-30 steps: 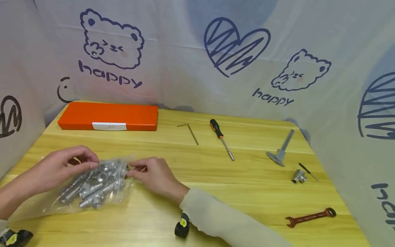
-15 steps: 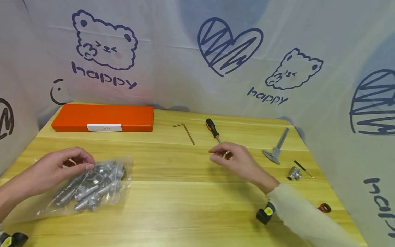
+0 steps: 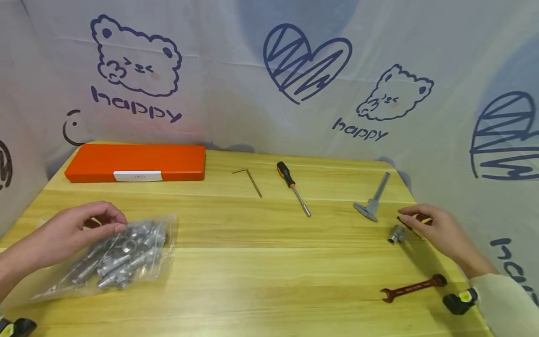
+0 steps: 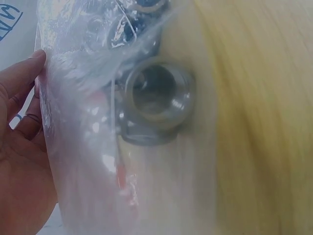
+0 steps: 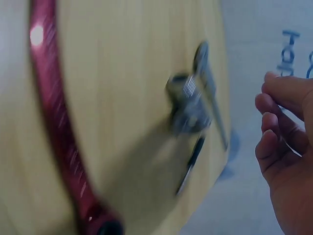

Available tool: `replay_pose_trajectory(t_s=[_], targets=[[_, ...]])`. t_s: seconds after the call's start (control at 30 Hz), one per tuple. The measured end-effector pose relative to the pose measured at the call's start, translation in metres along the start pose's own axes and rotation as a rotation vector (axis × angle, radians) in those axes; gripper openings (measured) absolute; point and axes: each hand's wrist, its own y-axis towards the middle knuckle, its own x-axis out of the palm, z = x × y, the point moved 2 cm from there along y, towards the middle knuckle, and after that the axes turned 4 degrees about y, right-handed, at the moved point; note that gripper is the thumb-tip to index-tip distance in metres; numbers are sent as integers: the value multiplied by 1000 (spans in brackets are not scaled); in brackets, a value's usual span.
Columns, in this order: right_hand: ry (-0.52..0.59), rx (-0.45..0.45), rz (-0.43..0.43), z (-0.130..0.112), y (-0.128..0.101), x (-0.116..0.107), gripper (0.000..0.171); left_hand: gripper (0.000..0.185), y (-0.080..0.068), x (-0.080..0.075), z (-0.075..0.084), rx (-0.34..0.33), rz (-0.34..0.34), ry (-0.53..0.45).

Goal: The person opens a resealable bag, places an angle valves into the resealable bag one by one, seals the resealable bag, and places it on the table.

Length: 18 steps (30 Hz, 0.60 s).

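Note:
My left hand [image 3: 80,227] pinches the edge of a clear plastic bag [image 3: 162,269] at the left of the table. Several shiny metal pipe fittings [image 3: 126,267] lie inside it, and in the left wrist view the round mouth of a fitting [image 4: 159,93] shows through the plastic. Over at the right, my right hand [image 3: 442,231] is held above the table with loosely bent fingers and nothing between them. Below its fingertips are a single metal fitting [image 3: 396,233] and a thin black-handled screwdriver [image 5: 194,154], which the hand partly covers in the head view.
A grey caliper [image 3: 374,203] lies behind the single fitting, a red combination wrench [image 3: 414,287] in front. Farther back are an orange-and-black screwdriver [image 3: 286,175], a hex key [image 3: 253,182] and a flat orange case [image 3: 139,161]. White cloth walls [image 3: 227,93] surround the table.
My right hand has left the bag's right edge and swept across the table to the single fitting at the right. My left hand stays at the bag. The head view has turned slightly right.

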Motion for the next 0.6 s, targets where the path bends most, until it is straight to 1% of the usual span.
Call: replay_pose_trajectory(t_s=[0.1,0.27,0.43,0.6], targets=[[-63,4,-17,19,-3,0,34,6,-1,0,1,7,7,-2],[-97,-1,-58,39,-8,8,31,6,-2,0,3,13,11,-7],[-96,-9,-68,43,-11,16,30,5,-2,-1,5,14,9,-2],[-61,40,-98,39,-14,19,28,5,-3,-2,7,11,14,5]])
